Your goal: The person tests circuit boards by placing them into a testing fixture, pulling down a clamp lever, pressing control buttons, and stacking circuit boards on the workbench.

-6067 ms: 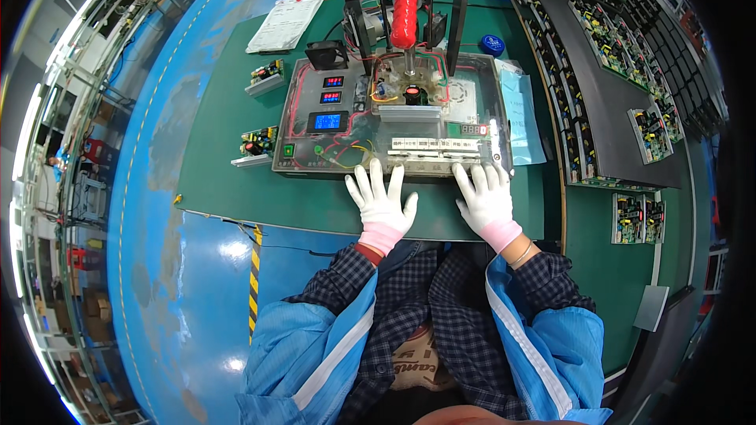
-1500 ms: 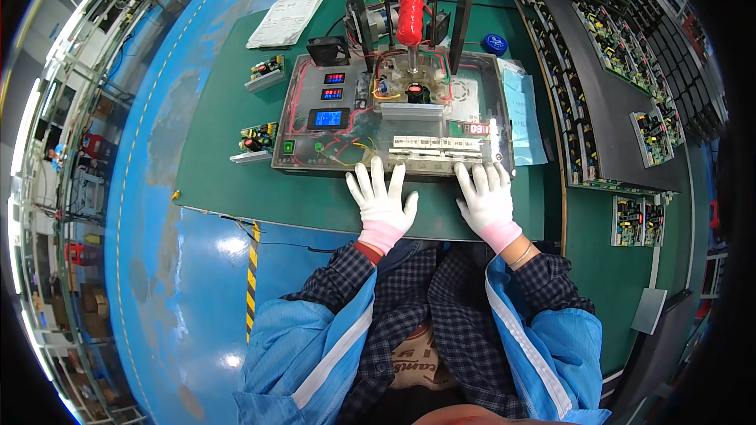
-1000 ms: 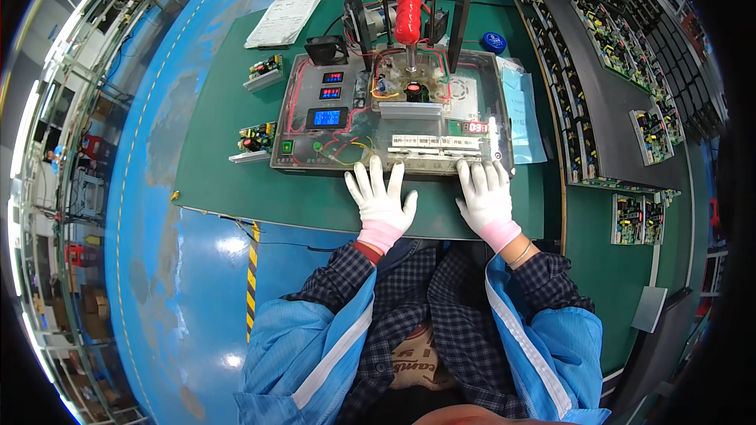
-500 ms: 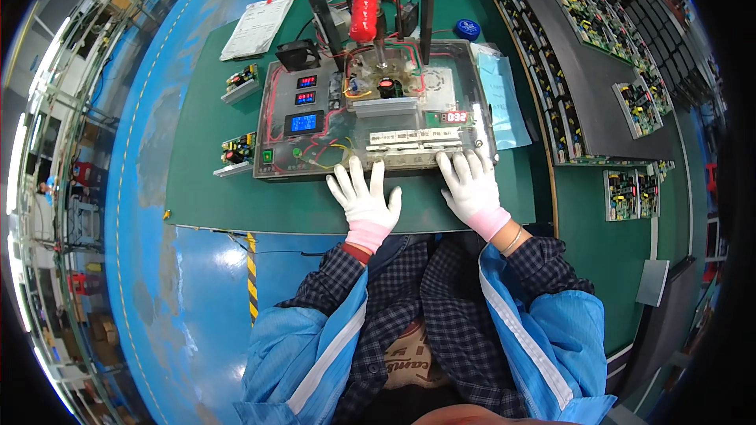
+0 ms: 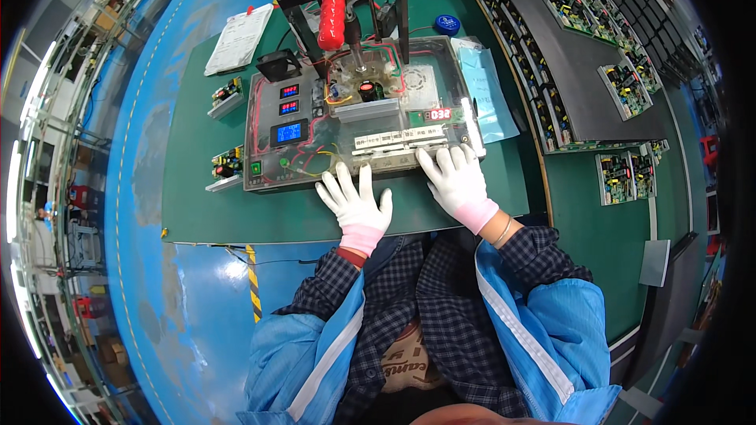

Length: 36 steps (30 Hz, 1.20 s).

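Note:
My left hand (image 5: 353,206), in a white glove with a pink cuff, rests its spread fingertips at the front edge of a clear-topped test fixture (image 5: 315,164). Gloved the same way, my right hand (image 5: 458,185) has its fingers lying on the fixture's front right edge, beside a row of white labelled buttons (image 5: 400,138). Neither hand holds anything. A circuit board with a silver heat sink (image 5: 367,110) sits in the middle of the fixture. Above it stands a toggle clamp with a red handle (image 5: 332,17). Lit displays include a blue meter (image 5: 289,133) and a red digit readout (image 5: 438,115).
Two circuit boards (image 5: 227,167) (image 5: 226,97) lie left of the fixture on the green table (image 5: 189,208). Papers (image 5: 239,41) lie behind them. A blue round tin (image 5: 447,25) and a blue sheet (image 5: 490,102) are at the right. Racks of boards (image 5: 543,71) line the right side.
The whole view has shifted slightly, so the fixture and table sit further left. Both hands stay at the fixture's front edge, with little change in their pose.

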Tool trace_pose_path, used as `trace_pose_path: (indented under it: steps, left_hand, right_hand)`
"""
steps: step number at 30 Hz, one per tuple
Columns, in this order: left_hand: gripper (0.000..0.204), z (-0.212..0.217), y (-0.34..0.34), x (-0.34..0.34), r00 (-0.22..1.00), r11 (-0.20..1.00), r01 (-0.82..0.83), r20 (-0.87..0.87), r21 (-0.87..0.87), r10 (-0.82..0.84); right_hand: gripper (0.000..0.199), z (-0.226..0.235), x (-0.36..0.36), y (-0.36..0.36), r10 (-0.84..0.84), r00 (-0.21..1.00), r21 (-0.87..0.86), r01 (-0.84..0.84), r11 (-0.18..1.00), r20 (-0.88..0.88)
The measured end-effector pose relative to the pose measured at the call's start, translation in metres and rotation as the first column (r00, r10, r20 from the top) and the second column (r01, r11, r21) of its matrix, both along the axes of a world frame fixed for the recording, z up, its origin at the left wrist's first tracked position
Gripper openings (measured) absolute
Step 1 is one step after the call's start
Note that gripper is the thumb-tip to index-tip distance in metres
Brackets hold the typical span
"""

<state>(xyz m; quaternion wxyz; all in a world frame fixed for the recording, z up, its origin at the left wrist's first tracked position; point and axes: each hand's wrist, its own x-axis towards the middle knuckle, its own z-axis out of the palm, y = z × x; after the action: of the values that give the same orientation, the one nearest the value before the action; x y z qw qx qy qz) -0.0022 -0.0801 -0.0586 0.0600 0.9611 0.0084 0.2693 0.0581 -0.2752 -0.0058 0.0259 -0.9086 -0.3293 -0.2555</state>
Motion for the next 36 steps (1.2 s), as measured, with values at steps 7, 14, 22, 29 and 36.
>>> trace_pose_path:
  steps: [7,14,22,29,36]
  left_hand:
    - [0.071,0.0,0.002,0.0,1.0,1.0,-0.012,-0.006,0.005,0.012]
    - [0.071,0.002,0.0,0.0,1.0,1.0,-0.007,0.003,0.002,0.007]
    - [0.071,-0.001,0.0,0.001,1.0,1.0,-0.006,0.028,0.018,0.005]
    - [0.073,0.0,0.001,0.0,0.998,0.995,-0.051,-0.04,0.083,0.054]
    - [0.069,0.003,-0.004,0.001,0.998,0.994,-0.005,0.058,0.112,-0.001]
  right_hand:
    - [0.052,-0.001,0.003,0.007,-0.033,0.999,-0.022,0.034,0.999,0.042]
    - [0.048,0.002,0.009,0.006,-0.028,0.999,-0.022,0.029,0.999,0.037]
    - [0.044,0.005,0.009,0.004,-0.018,1.0,0.006,0.018,1.0,-0.01]
    - [0.03,0.014,0.009,0.004,0.02,0.997,0.079,-0.014,0.997,-0.078]
    - [0.037,0.003,0.008,-0.008,0.072,0.987,0.177,-0.097,0.979,0.143]
